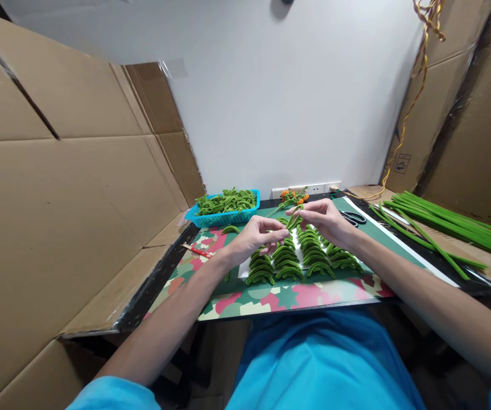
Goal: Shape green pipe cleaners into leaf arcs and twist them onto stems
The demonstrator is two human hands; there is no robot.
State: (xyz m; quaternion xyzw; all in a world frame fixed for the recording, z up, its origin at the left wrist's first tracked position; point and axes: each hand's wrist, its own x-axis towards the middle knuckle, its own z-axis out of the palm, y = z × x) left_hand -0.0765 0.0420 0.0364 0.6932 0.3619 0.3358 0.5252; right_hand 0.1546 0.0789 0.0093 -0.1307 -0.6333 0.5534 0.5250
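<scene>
Between my two hands is a bent piece of green pipe cleaner [295, 216], raised above the table. My left hand [260, 234] pinches its lower end with thumb and forefinger. The fingertips of my right hand [320, 218] close on its upper end. Beneath them, curved green pipe cleaner pieces [288, 267] lie in several neat columns on a white sheet [244, 270]. One loose curved piece [230, 229] rests left of my left hand. Black-handled scissors [353, 218] lie just beyond my right wrist.
A blue basket [223, 218] heaped with green pieces stands at the back left. Long green pipe cleaners [450, 225] lie at the right. Orange flower-like pieces [295, 197] sit by the wall socket. A red pen-like tool [197, 250] lies left. Cardboard walls [70, 188] flank the table.
</scene>
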